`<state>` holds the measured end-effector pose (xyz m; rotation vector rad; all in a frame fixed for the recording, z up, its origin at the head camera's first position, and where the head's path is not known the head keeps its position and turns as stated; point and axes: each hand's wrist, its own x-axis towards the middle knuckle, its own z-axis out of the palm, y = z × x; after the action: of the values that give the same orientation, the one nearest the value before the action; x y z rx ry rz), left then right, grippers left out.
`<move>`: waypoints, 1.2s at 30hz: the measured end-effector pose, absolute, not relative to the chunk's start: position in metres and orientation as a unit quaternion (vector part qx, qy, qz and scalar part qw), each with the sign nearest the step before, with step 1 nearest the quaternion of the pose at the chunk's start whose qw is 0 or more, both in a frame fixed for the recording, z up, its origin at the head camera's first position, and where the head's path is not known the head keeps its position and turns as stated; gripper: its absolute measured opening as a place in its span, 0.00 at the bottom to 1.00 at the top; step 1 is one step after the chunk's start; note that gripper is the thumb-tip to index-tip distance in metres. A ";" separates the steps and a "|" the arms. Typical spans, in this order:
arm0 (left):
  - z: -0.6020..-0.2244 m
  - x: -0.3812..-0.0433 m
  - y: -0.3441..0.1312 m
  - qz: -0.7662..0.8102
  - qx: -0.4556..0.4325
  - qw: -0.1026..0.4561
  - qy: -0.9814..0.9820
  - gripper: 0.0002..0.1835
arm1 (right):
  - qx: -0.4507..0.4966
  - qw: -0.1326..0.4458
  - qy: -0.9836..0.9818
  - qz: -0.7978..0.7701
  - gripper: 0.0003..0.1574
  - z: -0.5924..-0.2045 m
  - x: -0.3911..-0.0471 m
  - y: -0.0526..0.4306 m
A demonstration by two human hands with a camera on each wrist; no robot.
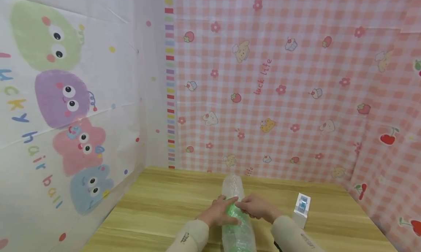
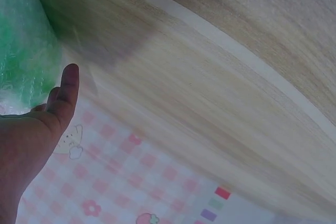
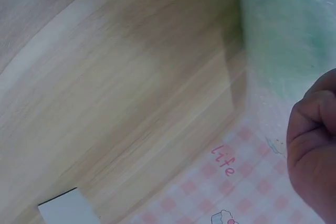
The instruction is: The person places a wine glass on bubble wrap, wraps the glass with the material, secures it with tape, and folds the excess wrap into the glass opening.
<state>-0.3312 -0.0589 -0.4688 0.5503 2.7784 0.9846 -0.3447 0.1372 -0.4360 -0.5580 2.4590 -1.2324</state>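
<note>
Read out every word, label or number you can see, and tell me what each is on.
"luck life": pink checked cloth, around its middle.
"life": same cloth, low down, just above the table.
"ucky hair ball", first letter cut by the picture's edge: white hanging.
Left sleeve, right sleeve: small prints, too blurred to read.
Bubble-wrapped bundle, white box: nothing readable.

The left hand (image 2: 39, 132) reaches in at the left edge, one digit extended, beside a green bundle (image 2: 23, 51) in clear plastic wrap. Wood-grained worktop (image 2: 184, 82) spans the middle; below hangs pink-checked cloth (image 2: 126, 171) with a flower print.
</note>
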 end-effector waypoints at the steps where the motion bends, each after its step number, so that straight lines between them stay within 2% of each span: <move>1: -0.470 -0.331 -0.058 0.326 0.184 0.071 0.925 0.44 | -0.195 0.152 0.874 -0.418 0.30 -0.439 -0.344 0.136; 7: -0.471 -0.332 -0.057 0.322 0.179 0.064 0.927 0.45 | -0.143 0.070 0.923 -0.351 0.36 -0.447 -0.338 0.126; 13: -0.470 -0.333 -0.055 0.315 0.187 0.063 0.928 0.45 | -0.036 0.035 0.964 -0.262 0.41 -0.448 -0.328 0.113; 16: -0.469 -0.331 -0.055 0.319 0.188 0.063 0.927 0.44 | -0.014 0.034 0.970 -0.240 0.45 -0.452 -0.327 0.112; 20: -0.467 -0.329 -0.057 0.329 0.185 0.067 0.924 0.44 | -0.035 0.069 0.952 -0.295 0.39 -0.452 -0.331 0.118; 27: -0.470 -0.330 -0.061 0.340 0.176 0.078 0.921 0.44 | -0.060 0.191 0.876 -0.439 0.27 -0.448 -0.334 0.138; 36: -0.471 -0.332 -0.062 0.345 0.177 0.087 0.917 0.45 | -0.005 0.186 0.886 -0.424 0.26 -0.444 -0.331 0.142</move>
<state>-0.3322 -0.0621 -0.4712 0.5279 2.7321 1.0278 -0.3308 0.1419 -0.4436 -0.0149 2.4971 -1.1938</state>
